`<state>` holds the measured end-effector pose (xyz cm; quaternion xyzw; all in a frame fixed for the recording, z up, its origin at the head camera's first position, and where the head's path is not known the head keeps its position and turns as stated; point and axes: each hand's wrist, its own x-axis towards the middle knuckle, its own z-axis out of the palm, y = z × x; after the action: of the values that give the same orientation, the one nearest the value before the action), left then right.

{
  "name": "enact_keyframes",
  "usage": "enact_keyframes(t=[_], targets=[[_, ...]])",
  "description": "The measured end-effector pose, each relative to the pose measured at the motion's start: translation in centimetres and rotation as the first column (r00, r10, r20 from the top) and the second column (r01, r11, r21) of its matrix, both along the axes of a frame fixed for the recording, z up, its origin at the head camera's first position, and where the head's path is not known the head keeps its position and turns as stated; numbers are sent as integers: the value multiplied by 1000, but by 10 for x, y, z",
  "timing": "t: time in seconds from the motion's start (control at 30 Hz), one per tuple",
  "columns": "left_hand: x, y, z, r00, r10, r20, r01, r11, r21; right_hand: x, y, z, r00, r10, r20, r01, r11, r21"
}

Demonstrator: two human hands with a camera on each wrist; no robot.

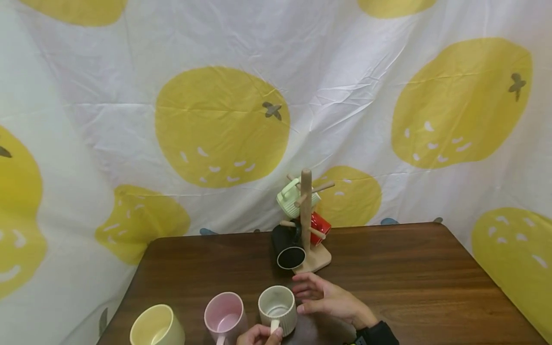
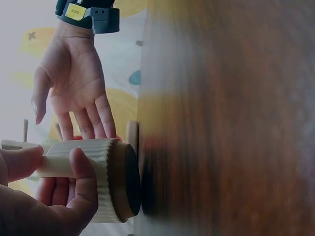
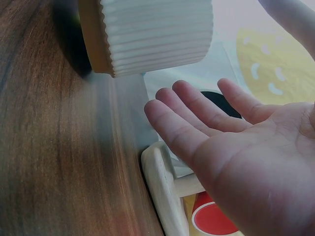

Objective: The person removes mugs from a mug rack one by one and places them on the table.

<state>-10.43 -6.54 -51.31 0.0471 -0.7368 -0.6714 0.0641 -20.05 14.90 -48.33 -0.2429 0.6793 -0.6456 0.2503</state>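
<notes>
A white ribbed mug (image 1: pixel 278 311) stands out near the table's front, its unglazed brown base (image 2: pixel 123 182) showing in the left wrist view. My left hand (image 1: pixel 260 335) pinches its handle between thumb and fingers. Whether the base touches the table or hovers just over it, I cannot tell. To the mug's right, my right hand (image 1: pixel 329 299) has its fingers extended and its palm facing the mug (image 3: pixel 157 37), with a gap between them. Left of the white mug are a pink mug (image 1: pixel 225 314) and, farther left, a yellow mug (image 1: pixel 157 326).
Behind the hands stands a wooden mug tree (image 1: pixel 306 206). On its pegs hang a light green mug (image 1: pixel 290 197), a black mug (image 1: pixel 286 244) and a red mug (image 1: pixel 320 225). The brown wooden table (image 1: pixel 409 273) ends at a lemon-print curtain (image 1: pixel 336 86).
</notes>
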Motion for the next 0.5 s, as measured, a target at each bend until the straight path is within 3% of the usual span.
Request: enact_keyframes(t=[0.13, 0.33, 0.5], targets=[[0, 1, -1, 1000, 2, 4, -2, 1000, -2, -1, 0, 1, 1000, 5, -12, -5, 1000, 0], [1, 2, -8, 998, 13, -66, -19, 996, -86, -1, -1, 2, 1000, 8, 0, -8, 1000, 3], [2, -5, -11, 998, -62, -32, 56, 983, -174, -1, -1, 1, 1000, 8, 13, -8, 1000, 1]])
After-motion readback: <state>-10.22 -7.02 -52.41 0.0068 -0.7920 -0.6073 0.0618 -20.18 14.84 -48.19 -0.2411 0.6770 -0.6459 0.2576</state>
